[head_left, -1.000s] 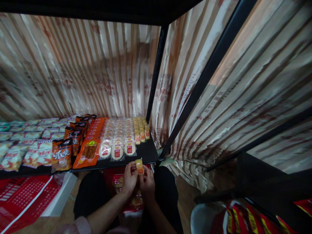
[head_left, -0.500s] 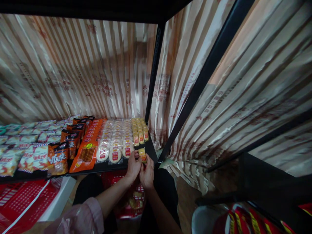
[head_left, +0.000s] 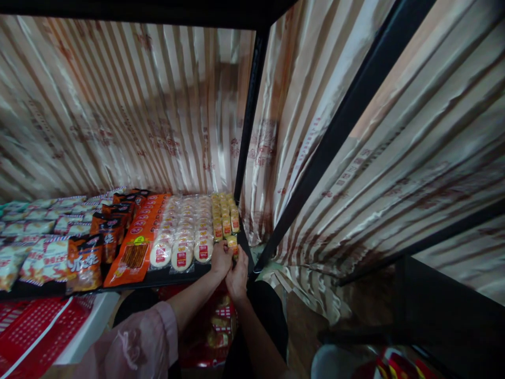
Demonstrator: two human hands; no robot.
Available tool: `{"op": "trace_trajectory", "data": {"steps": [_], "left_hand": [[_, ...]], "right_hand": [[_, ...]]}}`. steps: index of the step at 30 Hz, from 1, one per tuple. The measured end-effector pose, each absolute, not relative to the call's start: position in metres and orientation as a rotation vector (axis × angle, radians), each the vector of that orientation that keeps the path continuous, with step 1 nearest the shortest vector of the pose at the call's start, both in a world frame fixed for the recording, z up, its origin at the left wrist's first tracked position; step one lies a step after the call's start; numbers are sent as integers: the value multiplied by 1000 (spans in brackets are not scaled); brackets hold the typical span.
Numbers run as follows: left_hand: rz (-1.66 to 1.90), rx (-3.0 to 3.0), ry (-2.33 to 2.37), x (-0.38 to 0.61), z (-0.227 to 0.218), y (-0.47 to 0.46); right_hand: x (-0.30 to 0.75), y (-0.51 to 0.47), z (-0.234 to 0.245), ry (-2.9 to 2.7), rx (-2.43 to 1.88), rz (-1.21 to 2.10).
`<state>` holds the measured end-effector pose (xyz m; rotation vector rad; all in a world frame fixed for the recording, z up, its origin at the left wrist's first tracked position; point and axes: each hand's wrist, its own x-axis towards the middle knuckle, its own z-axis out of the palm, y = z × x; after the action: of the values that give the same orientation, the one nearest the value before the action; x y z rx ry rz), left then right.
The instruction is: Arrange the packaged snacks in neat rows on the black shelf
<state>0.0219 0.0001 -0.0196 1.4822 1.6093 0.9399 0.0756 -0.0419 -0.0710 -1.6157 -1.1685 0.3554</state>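
Between my two hands is a small yellow-wrapped snack packet (head_left: 232, 242) with a red label, held just in front of rows of matching yellow packets (head_left: 226, 226) at the shelf's right end. My left hand (head_left: 221, 260) is closed on the packet's left side. On its right side, my right hand (head_left: 237, 276) grips it with fingers bent. Left of the yellow rows lie round white crackers in clear wrappers (head_left: 181, 258), in several overlapping columns. The dark shelf (head_left: 158, 277) carries all of them.
Farther left stand an orange snack bag (head_left: 132, 255), black-and-orange bags (head_left: 84, 266) and white bags (head_left: 47, 260). Below the shelf sit a red basket (head_left: 197, 337) with yellow packets and another red basket (head_left: 39, 326). Black frame posts (head_left: 250, 116) and pleated curtains (head_left: 177, 105) enclose the shelf.
Both hands, still holding the yellow packet, have moved slightly forward toward the yellow rows. The view has shifted a little.
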Motion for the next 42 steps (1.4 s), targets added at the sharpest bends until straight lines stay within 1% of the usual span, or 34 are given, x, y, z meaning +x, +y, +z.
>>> {"op": "trace_trajectory", "data": {"steps": [9, 17, 32, 42], "left_hand": [[868, 1524, 1683, 34, -16, 17], [806, 1610, 1707, 42, -14, 29], [732, 1653, 1766, 58, -8, 50], [784, 1641, 1738, 59, -14, 57]], "right_hand": [[81, -23, -79, -1157, -1625, 289], [84, -21, -88, -1275, -1625, 167], [98, 7, -103, -1371, -1709, 167], [98, 22, -109, -1380, -1710, 219]]}}
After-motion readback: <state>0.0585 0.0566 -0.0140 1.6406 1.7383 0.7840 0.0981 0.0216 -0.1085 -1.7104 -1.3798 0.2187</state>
